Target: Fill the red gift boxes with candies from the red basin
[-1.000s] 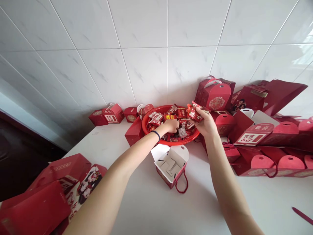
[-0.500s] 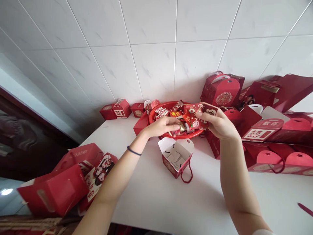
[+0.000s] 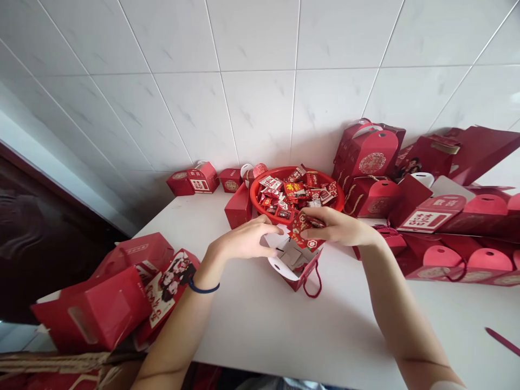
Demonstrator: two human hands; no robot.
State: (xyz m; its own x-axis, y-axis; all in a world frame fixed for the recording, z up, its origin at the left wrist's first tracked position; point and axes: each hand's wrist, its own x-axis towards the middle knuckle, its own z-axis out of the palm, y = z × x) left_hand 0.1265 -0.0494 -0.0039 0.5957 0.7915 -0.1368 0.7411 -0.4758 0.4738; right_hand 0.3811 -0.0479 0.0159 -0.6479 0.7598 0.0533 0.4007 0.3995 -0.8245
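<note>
Both hands have come down from the red basin (image 3: 338, 201) to the open gift box (image 3: 303, 266) since half a second ago, and the packets have travelled with the right one. White table (image 3: 260, 330) fills the lower field, backed by a tiled wall (image 3: 260, 81). Folded red boxes (image 3: 447, 227) are heaped along the table's right side, and red bags (image 3: 101, 303) lie at its left edge. Basin stands against the wall, full of loose sweets, just behind the gift box. Gift box stands upright near the table's middle, mouth pointing up, white flaps spread, one corner turned toward the person; its cord handle (image 3: 313, 281) hangs over the near side onto the table. Left hand (image 3: 244, 241) enters from the left, palm down, wrist bent back, fingers curled with their tips at the box's left flap; whether they pinch the flap or merely rest on it cannot be told. Right hand (image 3: 341, 227) enters from the right, palm down, thumb and fingers clamped on a small bundle of red sweet packets (image 3: 304, 234). Bundle sits directly over the box mouth, flat faces toward the camera, long axis slanting from upper left to lower right, lower end level with the box's far rim. Dark wrist band (image 3: 203, 287) circles the left forearm just behind the hand
</note>
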